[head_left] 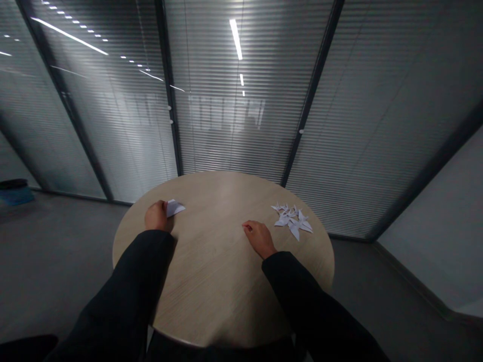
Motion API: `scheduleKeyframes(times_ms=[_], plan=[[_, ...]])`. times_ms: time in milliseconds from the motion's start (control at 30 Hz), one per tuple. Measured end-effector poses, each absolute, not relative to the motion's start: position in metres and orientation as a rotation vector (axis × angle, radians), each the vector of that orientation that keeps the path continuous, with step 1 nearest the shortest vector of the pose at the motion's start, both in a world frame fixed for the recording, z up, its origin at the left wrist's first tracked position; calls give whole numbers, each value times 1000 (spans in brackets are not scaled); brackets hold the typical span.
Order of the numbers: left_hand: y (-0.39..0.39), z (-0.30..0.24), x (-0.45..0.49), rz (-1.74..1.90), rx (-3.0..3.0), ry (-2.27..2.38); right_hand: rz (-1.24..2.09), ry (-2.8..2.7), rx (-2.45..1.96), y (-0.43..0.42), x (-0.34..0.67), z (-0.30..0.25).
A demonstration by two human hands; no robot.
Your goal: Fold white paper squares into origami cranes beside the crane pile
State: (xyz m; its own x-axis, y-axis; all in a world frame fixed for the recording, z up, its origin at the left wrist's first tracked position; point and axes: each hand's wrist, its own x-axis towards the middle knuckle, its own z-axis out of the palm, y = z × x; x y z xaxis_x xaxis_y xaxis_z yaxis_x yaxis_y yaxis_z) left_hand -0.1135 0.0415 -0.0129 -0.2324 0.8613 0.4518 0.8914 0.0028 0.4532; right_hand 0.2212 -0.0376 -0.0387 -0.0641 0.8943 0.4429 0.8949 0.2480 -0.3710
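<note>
My left hand (pixel 157 216) rests at the far left of a round wooden table (pixel 222 281), fingers curled over the edge of a small piece of white paper (pixel 174 207). My right hand (pixel 258 237) lies on the tabletop right of centre, fingers drawn loosely together with nothing visible in them. Just beyond it to the right sits a small pile of folded white paper figures (pixel 293 218), apart from the hand. Both arms wear dark sleeves.
Glass walls with closed blinds (pixel 234 100) and dark frames stand behind the table. A blue and black object (pixel 15 193) sits on the grey floor at far left. A pale wall runs along the right.
</note>
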Motion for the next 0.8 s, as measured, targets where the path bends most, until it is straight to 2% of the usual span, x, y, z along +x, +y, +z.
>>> scheduleKeyframes(times_ms=[400, 800], plan=[[45, -11, -114, -1182, -1674, -2096, 4, -1951, -1604, -34, 223, -43], [33, -1, -101, -1408, -1708, -1968, -9, -1950, -1568, -33, 223, -45]])
